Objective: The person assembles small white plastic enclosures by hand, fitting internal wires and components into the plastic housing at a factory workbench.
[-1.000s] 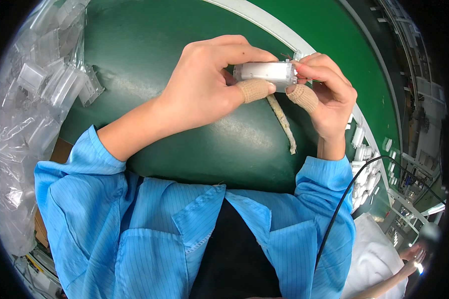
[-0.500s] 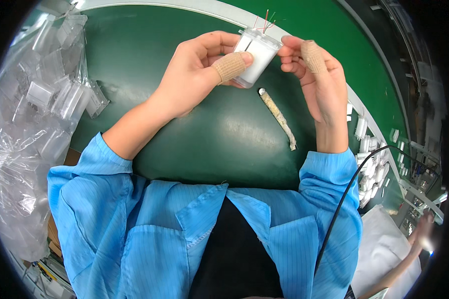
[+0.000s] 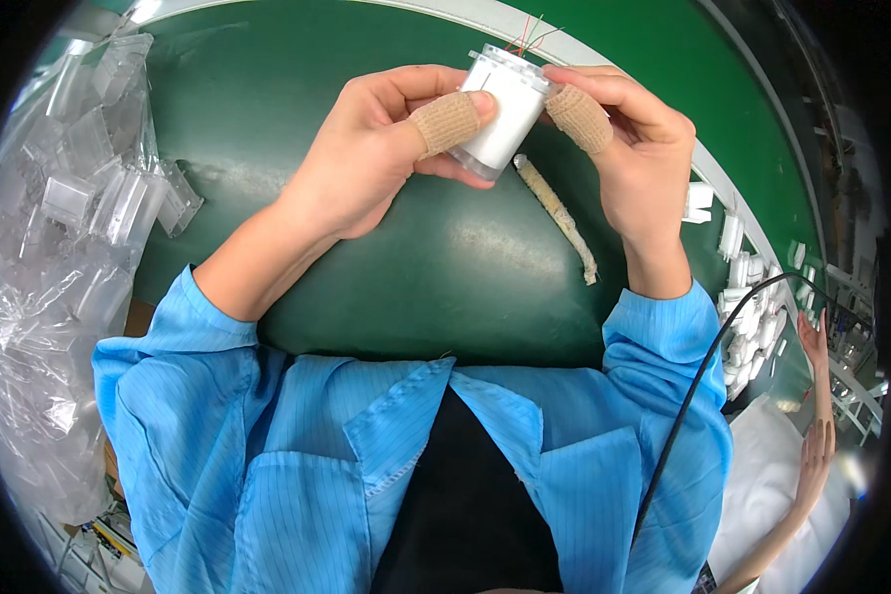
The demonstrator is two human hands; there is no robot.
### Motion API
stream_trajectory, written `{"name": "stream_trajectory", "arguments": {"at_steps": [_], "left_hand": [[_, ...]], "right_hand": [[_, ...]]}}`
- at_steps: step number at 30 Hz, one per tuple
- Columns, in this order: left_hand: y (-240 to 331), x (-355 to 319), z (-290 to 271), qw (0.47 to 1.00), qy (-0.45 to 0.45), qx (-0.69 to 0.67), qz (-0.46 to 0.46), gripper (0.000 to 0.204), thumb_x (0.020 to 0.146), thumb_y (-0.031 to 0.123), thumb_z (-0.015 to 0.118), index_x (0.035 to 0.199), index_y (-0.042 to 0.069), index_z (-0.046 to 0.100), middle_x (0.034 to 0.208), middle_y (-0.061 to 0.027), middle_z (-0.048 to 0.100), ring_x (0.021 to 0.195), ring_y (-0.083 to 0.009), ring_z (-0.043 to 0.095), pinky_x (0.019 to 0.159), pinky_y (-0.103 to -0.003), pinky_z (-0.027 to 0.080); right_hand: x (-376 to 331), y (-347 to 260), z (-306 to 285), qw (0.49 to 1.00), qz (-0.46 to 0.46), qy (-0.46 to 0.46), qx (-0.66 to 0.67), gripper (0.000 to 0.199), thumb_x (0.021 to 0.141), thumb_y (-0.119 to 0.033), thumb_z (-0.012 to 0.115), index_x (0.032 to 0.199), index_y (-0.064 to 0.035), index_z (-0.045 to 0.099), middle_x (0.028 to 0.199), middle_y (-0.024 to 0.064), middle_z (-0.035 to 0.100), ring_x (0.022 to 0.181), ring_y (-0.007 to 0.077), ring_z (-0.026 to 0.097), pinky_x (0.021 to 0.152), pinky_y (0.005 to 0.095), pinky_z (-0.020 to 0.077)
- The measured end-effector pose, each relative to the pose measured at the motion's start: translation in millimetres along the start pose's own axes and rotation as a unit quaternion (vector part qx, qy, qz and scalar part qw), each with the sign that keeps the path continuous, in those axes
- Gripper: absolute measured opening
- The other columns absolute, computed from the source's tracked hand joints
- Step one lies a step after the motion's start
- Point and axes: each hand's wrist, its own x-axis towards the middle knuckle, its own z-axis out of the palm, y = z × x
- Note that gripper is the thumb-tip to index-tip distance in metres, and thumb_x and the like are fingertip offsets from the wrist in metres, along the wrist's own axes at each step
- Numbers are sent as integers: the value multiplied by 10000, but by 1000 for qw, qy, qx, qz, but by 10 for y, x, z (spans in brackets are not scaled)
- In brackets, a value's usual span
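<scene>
A small white cylindrical part (image 3: 500, 114) with thin red and green wires at its top is held up over the green belt (image 3: 267, 109). My left hand (image 3: 376, 148) grips its left side, the taped thumb pressed on its face. My right hand (image 3: 629, 139) holds its right side with a taped fingertip on the upper edge. A tan, rope-like strip (image 3: 559, 216) lies on the belt just below the part, touching neither hand.
A heap of clear plastic trays in a bag (image 3: 64, 228) fills the left side. Small white parts (image 3: 738, 267) sit along the belt's right rail. Another person's hands (image 3: 814, 396) show at the far right. A black cable (image 3: 698, 386) crosses my right sleeve.
Both hands have lifted the white part up and away from me and turned it from lying sideways to tilted upright, wires now pointing up. The tan strip stayed on the belt.
</scene>
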Motion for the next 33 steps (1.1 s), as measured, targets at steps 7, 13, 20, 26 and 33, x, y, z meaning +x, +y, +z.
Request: {"name": "stream_trajectory", "arguments": {"at_steps": [7, 13, 20, 26, 33], "left_hand": [[-43, 41, 13, 989, 13, 24, 148, 269, 809, 78, 672, 1041, -26, 586, 1053, -114, 598, 957, -193, 597, 850, -325, 502], [-89, 97, -60, 865, 37, 305, 396, 328, 685, -29, 700, 989, 77, 638, 1154, -87, 500, 1090, -195, 504, 900, -320, 452], [-51, 74, -51, 872, 46, 311, 375, 338, 674, -49, 695, 978, 97, 665, 1142, -91, 490, 1033, -207, 535, 846, -313, 483], [-54, 23, -28, 875, 45, 319, 361, 357, 680, -57, 670, 1014, 67, 645, 1208, -109, 460, 1077, -228, 532, 890, -335, 494], [76, 1, -59, 909, -135, 256, 300, 455, 753, -7, 640, 1186, -63, 514, 1369, -220, 329, 1271, -328, 373, 1021, -464, 371]], "right_hand": [[-28, -81, 86, 996, -8, 13, 93, 226, 873, -65, 587, 1091, -19, 623, 1054, 95, 620, 992, 159, 585, 856, 286, 489], [-118, 80, 100, 914, 157, -84, 365, 479, 880, -205, 606, 1276, 20, 457, 1193, 118, 544, 1109, 172, 520, 932, 327, 447], [-44, 88, 102, 981, 68, -58, 175, 637, 703, -46, 755, 1269, 17, 468, 1235, 132, 506, 1132, 200, 502, 927, 351, 466], [-72, 95, 82, 986, -14, -71, 147, 781, 586, -46, 827, 1272, 24, 461, 1229, 130, 488, 1148, 227, 486, 968, 394, 445], [-115, 74, -22, 991, -45, -57, 109, 807, 576, -70, 840, 1278, 29, 453, 1222, 129, 473, 1147, 243, 485, 985, 400, 435]]}}
